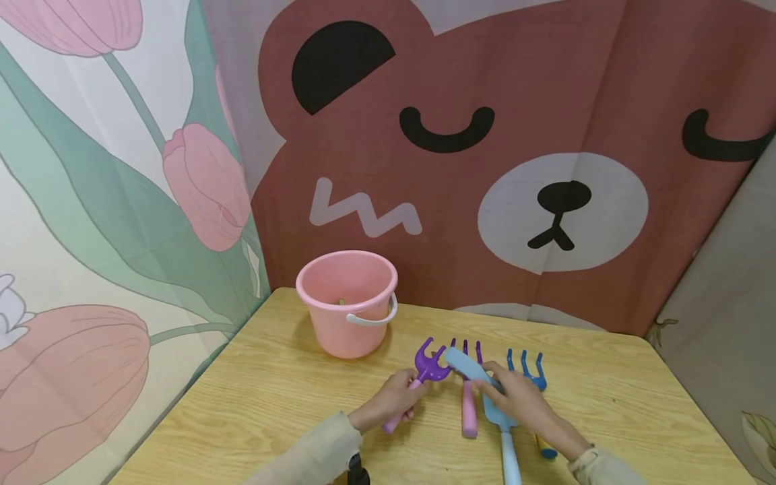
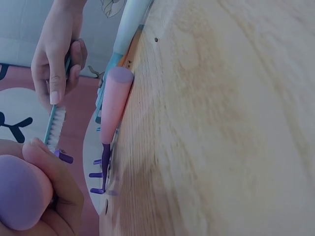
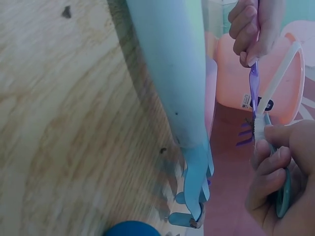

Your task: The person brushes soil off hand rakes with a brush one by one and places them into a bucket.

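My left hand (image 1: 397,394) grips the pink handle of a small purple toy garden fork (image 1: 429,369), its prongs pointing up and away. A light blue brush (image 1: 465,364) with white bristles (image 2: 57,127) is pinched in my right hand (image 1: 518,394). In the right wrist view the bristles meet the fork's purple head. Beneath and between the hands, a purple rake with a pink handle (image 1: 469,411) lies on the table. Below my right hand lies a light blue garden tool (image 1: 509,451), its head partly covered. A blue rake (image 1: 536,382) is beside it, mostly behind my right hand.
A pink bucket (image 1: 348,333) with a white handle (image 1: 372,320) stands at the table's back left; something small shows inside it. The wooden table (image 1: 291,397) meets a bear-print cloth (image 1: 436,269) at its back edge. Dark specks lie on the wood.
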The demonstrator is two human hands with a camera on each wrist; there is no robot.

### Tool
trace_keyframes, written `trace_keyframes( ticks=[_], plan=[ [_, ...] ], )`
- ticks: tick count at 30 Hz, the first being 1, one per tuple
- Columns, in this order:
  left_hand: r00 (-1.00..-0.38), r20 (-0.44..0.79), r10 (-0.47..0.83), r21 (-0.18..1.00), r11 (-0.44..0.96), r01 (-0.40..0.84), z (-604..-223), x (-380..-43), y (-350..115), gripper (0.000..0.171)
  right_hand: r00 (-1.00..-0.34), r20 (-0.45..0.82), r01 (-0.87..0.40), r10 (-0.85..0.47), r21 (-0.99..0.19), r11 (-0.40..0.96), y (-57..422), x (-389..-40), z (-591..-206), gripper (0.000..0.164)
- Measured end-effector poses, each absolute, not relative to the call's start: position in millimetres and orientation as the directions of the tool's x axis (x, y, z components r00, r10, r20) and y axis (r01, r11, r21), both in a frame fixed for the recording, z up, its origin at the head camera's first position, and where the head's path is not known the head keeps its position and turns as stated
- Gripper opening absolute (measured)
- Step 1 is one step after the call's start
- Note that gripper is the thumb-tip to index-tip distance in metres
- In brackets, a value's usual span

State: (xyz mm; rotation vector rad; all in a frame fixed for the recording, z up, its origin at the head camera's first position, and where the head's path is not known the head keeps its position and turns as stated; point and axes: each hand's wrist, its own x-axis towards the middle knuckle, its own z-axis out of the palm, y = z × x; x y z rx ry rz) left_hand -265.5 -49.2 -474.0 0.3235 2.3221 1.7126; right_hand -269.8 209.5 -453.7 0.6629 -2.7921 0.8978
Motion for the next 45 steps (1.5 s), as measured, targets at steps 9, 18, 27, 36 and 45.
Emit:
trace_keyframes(
  ticks=[9,18,27,36,45],
  plan=[
    [-0.948,-0.047,0.315,0.953,0.299,0.052,-474.5,-265.5,-48.4,0.014,-0.922,0.230,-0.387,-0.312,-0.510,0.769,210.3,-270.8,-451.2,0.039],
    [-0.949,-0.048,0.312,0.957,0.286,0.046,-475.5,-265.7,-49.5,0.012,-0.917,0.253,-0.396,-0.308,-0.498,0.771,209.8,-269.8,-448.9,0.039],
    [-0.947,-0.038,0.319,0.965,0.259,0.049,-475.5,-266.6,-51.7,0.011,-0.904,0.293,-0.426,-0.312,-0.548,0.719,206.9,-270.3,-447.8,0.037],
    [-0.950,-0.057,0.306,0.959,0.282,0.034,-476.0,-265.9,-51.4,0.012,-0.908,0.247,-0.418,-0.337,-0.534,0.735,208.9,-269.0,-452.0,0.038],
    [-0.941,-0.045,0.336,0.976,0.216,0.030,-473.9,-264.2,-56.6,0.013,-0.926,0.251,-0.375,-0.281,-0.536,0.757,211.9,-271.5,-449.6,0.041]
  ],
)
